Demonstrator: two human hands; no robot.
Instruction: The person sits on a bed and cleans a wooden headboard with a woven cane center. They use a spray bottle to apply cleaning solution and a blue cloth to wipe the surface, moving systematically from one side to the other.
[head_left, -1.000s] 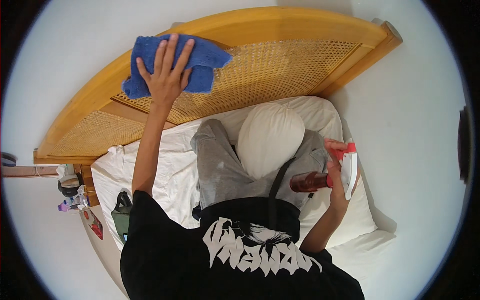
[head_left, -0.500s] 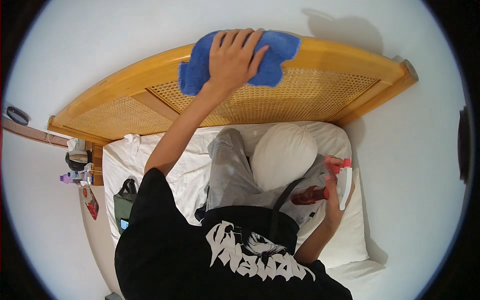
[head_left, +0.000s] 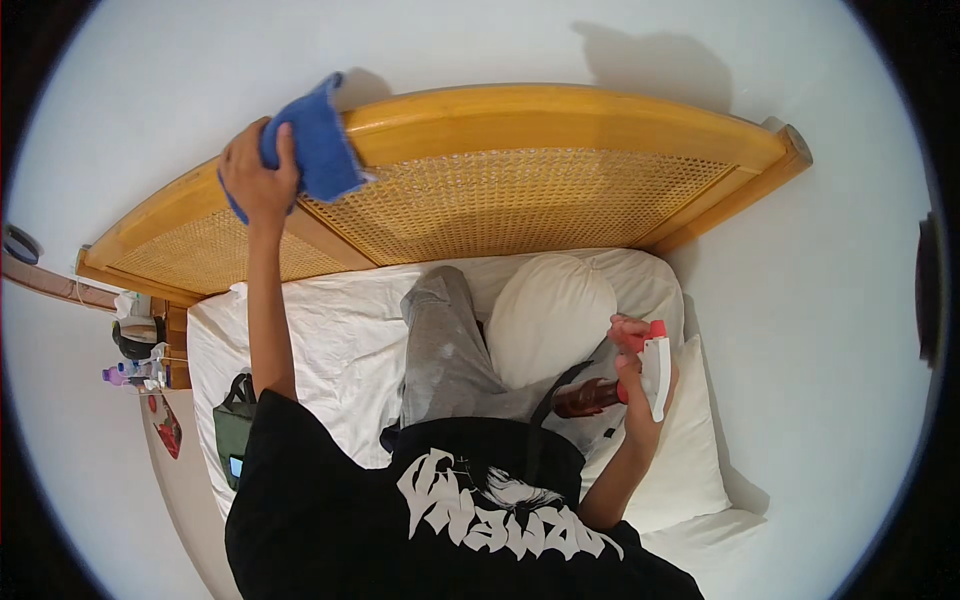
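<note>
My left hand (head_left: 258,178) grips a blue cloth (head_left: 318,145), pressed over the top rail of the curved wooden headboard (head_left: 560,115), left of its middle. Part of the cloth hangs down over the woven cane panel. Low on the right, my right hand (head_left: 642,418) is wrapped round the neck of a spray bottle (head_left: 585,398) with a red and white trigger head. The bottle lies nearly sideways above my lap, with dark reddish liquid inside. Some of my right fingers are hidden behind its head.
My grey-trousered legs rest on a bed with a white sheet (head_left: 330,320). A round white cushion (head_left: 550,310) and a white pillow (head_left: 690,450) lie at the right. A green bag (head_left: 233,430) is on the left, near a bedside stand holding a kettle (head_left: 137,337) and bottles.
My left hand has slid the blue cloth leftward along the headboard rail, and the cloth is more bunched. My right hand still holds the spray bottle in much the same place.
</note>
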